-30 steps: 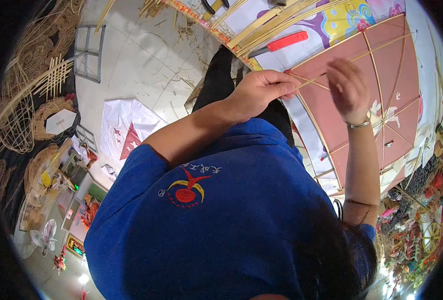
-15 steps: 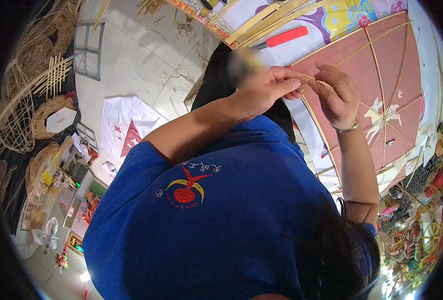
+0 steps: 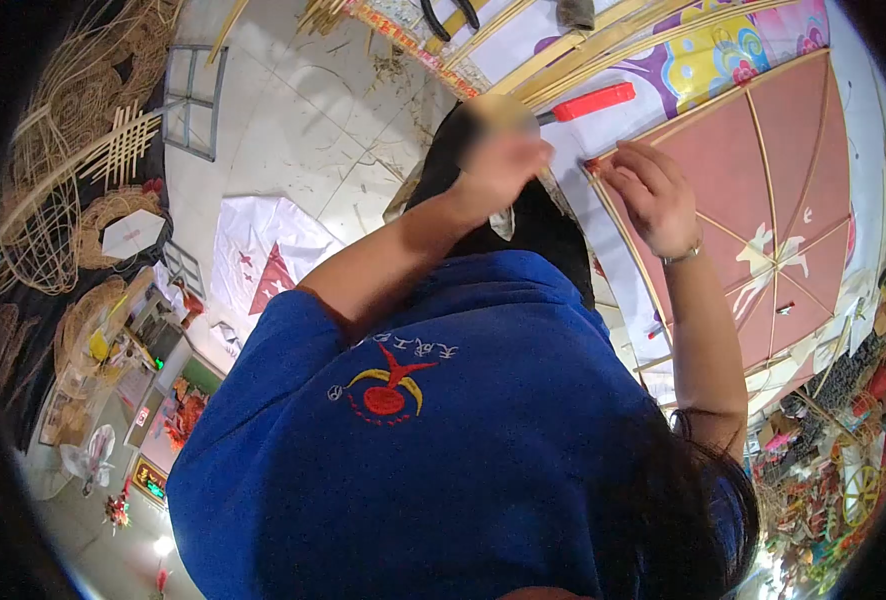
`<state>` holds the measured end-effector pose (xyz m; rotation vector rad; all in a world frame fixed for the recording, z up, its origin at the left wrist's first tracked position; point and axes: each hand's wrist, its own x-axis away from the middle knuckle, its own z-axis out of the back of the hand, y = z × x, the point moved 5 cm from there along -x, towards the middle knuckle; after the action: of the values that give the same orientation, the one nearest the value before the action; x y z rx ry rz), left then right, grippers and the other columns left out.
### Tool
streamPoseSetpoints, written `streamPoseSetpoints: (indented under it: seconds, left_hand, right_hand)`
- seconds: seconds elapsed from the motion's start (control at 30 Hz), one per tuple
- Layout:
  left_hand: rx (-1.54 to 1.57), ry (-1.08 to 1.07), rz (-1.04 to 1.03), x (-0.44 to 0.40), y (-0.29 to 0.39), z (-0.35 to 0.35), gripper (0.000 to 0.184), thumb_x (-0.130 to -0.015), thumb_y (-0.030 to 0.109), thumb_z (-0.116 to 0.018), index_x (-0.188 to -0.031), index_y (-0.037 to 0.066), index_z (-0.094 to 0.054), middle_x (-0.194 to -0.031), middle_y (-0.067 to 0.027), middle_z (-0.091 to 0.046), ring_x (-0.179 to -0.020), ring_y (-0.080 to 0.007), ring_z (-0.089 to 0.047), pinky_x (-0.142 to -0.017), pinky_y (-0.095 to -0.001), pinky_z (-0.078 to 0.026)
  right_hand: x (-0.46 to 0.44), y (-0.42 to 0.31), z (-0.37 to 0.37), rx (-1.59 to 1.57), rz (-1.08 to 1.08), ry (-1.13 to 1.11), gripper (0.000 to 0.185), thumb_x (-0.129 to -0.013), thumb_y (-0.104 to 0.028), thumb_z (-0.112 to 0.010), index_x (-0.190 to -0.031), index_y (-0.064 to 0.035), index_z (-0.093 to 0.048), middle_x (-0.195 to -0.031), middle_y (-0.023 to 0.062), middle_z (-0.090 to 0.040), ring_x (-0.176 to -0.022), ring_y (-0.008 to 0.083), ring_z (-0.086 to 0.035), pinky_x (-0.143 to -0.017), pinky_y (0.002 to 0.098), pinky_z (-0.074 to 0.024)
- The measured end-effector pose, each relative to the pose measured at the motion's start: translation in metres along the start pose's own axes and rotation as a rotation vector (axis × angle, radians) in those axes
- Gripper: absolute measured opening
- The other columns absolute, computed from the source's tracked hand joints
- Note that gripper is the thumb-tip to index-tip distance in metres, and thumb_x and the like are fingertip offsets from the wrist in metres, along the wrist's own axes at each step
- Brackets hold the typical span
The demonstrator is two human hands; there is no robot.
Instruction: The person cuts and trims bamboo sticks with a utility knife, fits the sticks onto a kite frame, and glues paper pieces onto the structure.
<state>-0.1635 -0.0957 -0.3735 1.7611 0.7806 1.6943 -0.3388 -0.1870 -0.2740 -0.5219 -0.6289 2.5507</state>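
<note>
My left hand (image 3: 498,185) is raised over the dark trousers, left of the pink panel's corner. A blurred patch covers part of its fingers, so any object in it cannot be made out. My right hand (image 3: 658,205) hovers by that corner, fingers half bent and parted, with no object visible between them. The pink panel (image 3: 713,150), framed and crossed by thin bamboo strips, bears white animal figures (image 3: 763,258). Beyond the hands lies a red-handled tool (image 3: 593,101), near long bamboo strips (image 3: 553,62).
Black-handled pliers (image 3: 450,18) lie at the top. On the floor to the left are a white cloth with a red triangle (image 3: 253,240) and a grey metal frame (image 3: 191,105). Woven baskets (image 3: 113,230) stand far left; colourful clutter (image 3: 853,450) fills the lower right.
My hands have come apart after meeting at a thin strip. My left hand has moved back to the left; the strip no longer shows between them. The view has shifted slightly.
</note>
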Motion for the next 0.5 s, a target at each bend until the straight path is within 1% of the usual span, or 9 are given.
streamPoseSetpoints:
  seconds: [0.03, 0.1, 0.13, 0.2, 0.23, 0.27, 0.37, 0.47, 0.5]
  left_hand:
    - [0.030, 0.141, 0.014, -0.005, -0.008, 0.017, 0.020, -0.088, 0.015, -0.064, -0.102, 0.001, -0.065, -0.091, -0.0054, -0.066, -0.078, -0.0093, -0.058, -0.071, -0.0243, -0.048]
    - [-0.169, 0.364, -0.105, -0.005, -0.010, 0.051, 0.018, -0.085, 0.014, -0.068, -0.098, 0.002, -0.066, -0.089, -0.0049, -0.065, -0.077, -0.0093, -0.058, -0.070, -0.0248, -0.049]
    - [-0.206, 0.382, -0.135, -0.004, -0.011, 0.061, 0.017, -0.084, 0.014, -0.069, -0.097, 0.003, -0.066, -0.088, -0.0053, -0.064, -0.076, -0.0098, -0.058, -0.070, -0.0248, -0.049]
    - [-0.276, 0.414, -0.197, -0.002, -0.011, 0.075, 0.017, -0.082, 0.013, -0.071, -0.095, 0.003, -0.066, -0.087, -0.0060, -0.063, -0.074, -0.0109, -0.059, -0.068, -0.0247, -0.049]
    - [-0.311, 0.395, -0.220, -0.001, -0.011, 0.076, 0.017, -0.082, 0.012, -0.071, -0.095, 0.003, -0.065, -0.086, -0.0063, -0.062, -0.074, -0.0114, -0.059, -0.068, -0.0247, -0.050]
    - [-0.346, 0.376, -0.246, -0.001, -0.011, 0.076, 0.017, -0.081, 0.012, -0.071, -0.094, 0.003, -0.065, -0.086, -0.0066, -0.062, -0.073, -0.0120, -0.059, -0.068, -0.0248, -0.050]
    - [-0.389, 0.328, -0.300, -0.004, -0.009, 0.073, 0.018, -0.081, 0.011, -0.072, -0.094, 0.002, -0.065, -0.087, -0.0077, -0.062, -0.073, -0.0129, -0.060, -0.068, -0.0252, -0.050]
    - [-0.384, 0.314, -0.314, -0.009, -0.011, 0.070, 0.019, -0.080, 0.011, -0.072, -0.095, 0.002, -0.065, -0.086, -0.0084, -0.063, -0.073, -0.0139, -0.061, -0.067, -0.0260, -0.051]
    - [-0.379, 0.315, -0.316, -0.010, -0.010, 0.070, 0.019, -0.080, 0.011, -0.072, -0.095, 0.002, -0.065, -0.086, -0.0087, -0.063, -0.073, -0.0143, -0.062, -0.067, -0.0263, -0.051]
  right_hand:
    - [0.001, 0.007, -0.013, -0.011, -0.025, -0.038, 0.026, -0.070, -0.008, -0.066, -0.095, -0.0097, -0.066, -0.098, 0.0068, -0.064, -0.098, 0.0266, -0.061, -0.078, 0.0362, -0.0532]
    - [0.000, 0.018, -0.037, -0.035, -0.076, -0.117, 0.026, -0.070, -0.008, -0.066, -0.097, -0.0095, -0.065, -0.102, 0.0063, -0.063, -0.100, 0.0265, -0.060, -0.081, 0.0364, -0.0523]
    - [-0.001, 0.023, -0.044, -0.052, -0.078, -0.123, 0.028, -0.069, -0.008, -0.068, -0.097, -0.0090, -0.064, -0.104, 0.0064, -0.062, -0.103, 0.0271, -0.058, -0.085, 0.0371, -0.0502]
    - [-0.004, 0.027, -0.053, -0.026, -0.188, -0.111, 0.031, -0.068, -0.008, -0.068, -0.098, -0.0089, -0.064, -0.105, 0.0068, -0.062, -0.102, 0.0277, -0.058, -0.086, 0.0380, -0.0493]
    - [-0.005, 0.028, -0.057, -0.013, -0.243, -0.108, 0.032, -0.068, -0.008, -0.069, -0.099, -0.0088, -0.063, -0.105, 0.0070, -0.062, -0.102, 0.0280, -0.057, -0.087, 0.0385, -0.0489]
    - [-0.002, 0.031, -0.063, -0.020, -0.267, -0.103, 0.036, -0.068, -0.007, -0.068, -0.103, -0.0090, -0.062, -0.107, 0.0070, -0.061, -0.101, 0.0282, -0.057, -0.086, 0.0394, -0.0482]
    - [-0.005, 0.033, -0.072, 0.025, -0.328, -0.062, 0.038, -0.069, -0.005, -0.066, -0.106, -0.0097, -0.061, -0.108, 0.0062, -0.061, -0.102, 0.0275, -0.056, -0.084, 0.0398, -0.0479]
    - [-0.023, 0.027, -0.075, 0.165, -0.344, -0.019, 0.036, -0.071, -0.006, -0.063, -0.107, -0.0109, -0.061, -0.109, 0.0045, -0.060, -0.103, 0.0259, -0.056, -0.084, 0.0391, -0.0468]
    - [-0.025, 0.030, -0.079, 0.193, -0.348, -0.054, 0.035, -0.072, -0.007, -0.062, -0.107, -0.0113, -0.061, -0.110, 0.0039, -0.060, -0.104, 0.0255, -0.055, -0.085, 0.0388, -0.0463]
